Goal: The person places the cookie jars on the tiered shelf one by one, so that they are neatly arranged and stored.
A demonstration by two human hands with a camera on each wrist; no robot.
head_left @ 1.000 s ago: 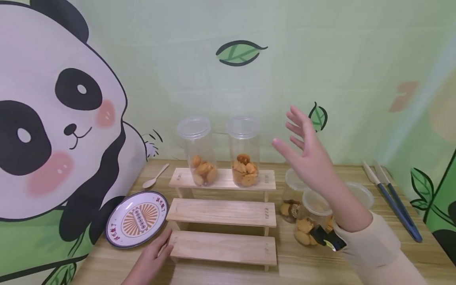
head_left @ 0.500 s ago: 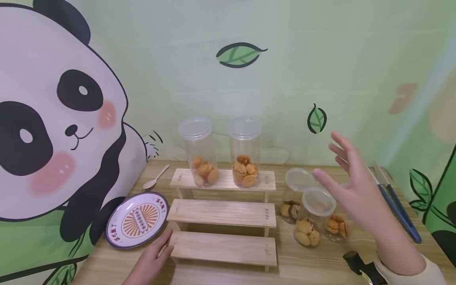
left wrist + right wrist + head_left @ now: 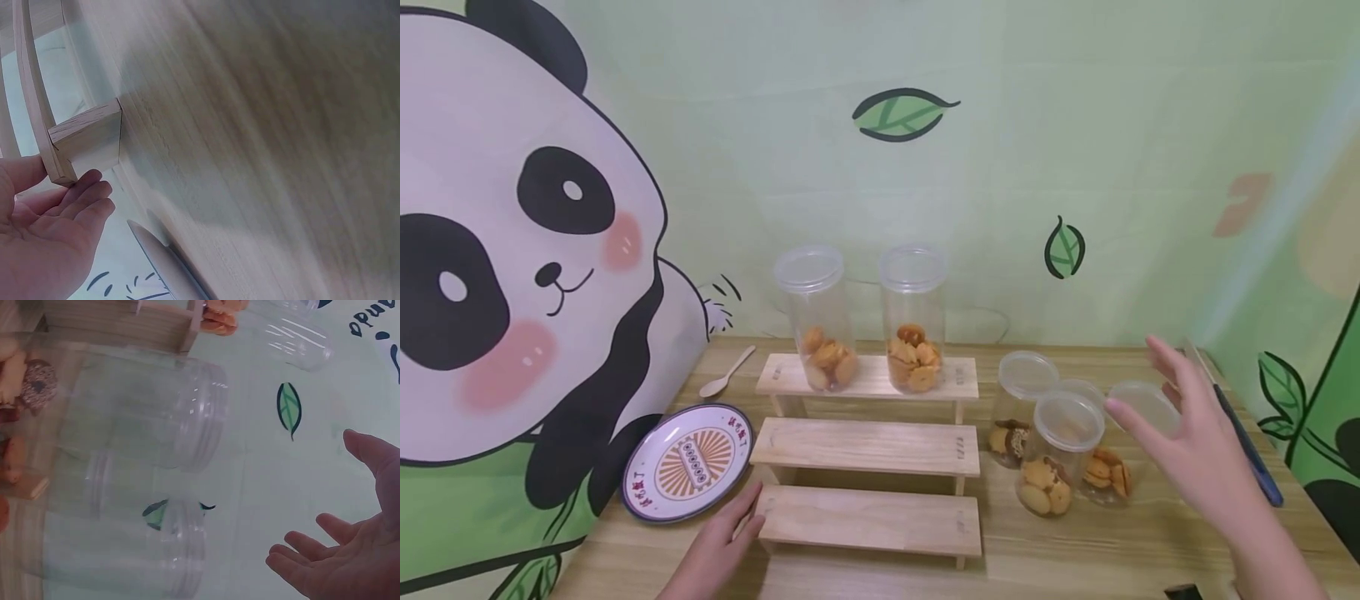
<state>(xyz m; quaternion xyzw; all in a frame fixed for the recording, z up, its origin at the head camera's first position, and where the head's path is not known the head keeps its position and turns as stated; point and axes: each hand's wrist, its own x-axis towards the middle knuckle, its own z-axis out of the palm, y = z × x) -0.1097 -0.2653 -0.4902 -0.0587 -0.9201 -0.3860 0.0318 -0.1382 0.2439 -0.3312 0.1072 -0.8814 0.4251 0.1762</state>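
Note:
A three-tier wooden display stand (image 3: 867, 445) rises in steps on the table. My left hand (image 3: 721, 533) pinches the left end of its lowest tier; the left wrist view has the thumb on one side of the board (image 3: 39, 112) and the curled fingers on the other. Two lidded clear jars of cookies stand on the top tier, a left jar (image 3: 829, 358) and a right jar (image 3: 914, 358). Spread and holding nothing, my right hand (image 3: 1198, 450) hovers by several more cookie jars right of the stand, among them a front jar (image 3: 1047, 483) and a rear-left jar (image 3: 1011, 437).
Left of the stand lie an oval patterned plate (image 3: 692, 462) and a small pale spoon (image 3: 727, 372). A blue-handled utensil (image 3: 1247, 446) lies at the table's right side, partly behind my right hand. A panda-printed cloth (image 3: 895, 192) backs the table (image 3: 1075, 567).
My right hand has moved right and down, away from the top-tier jars, to the jars on the table. The left hand stays on the stand's end.

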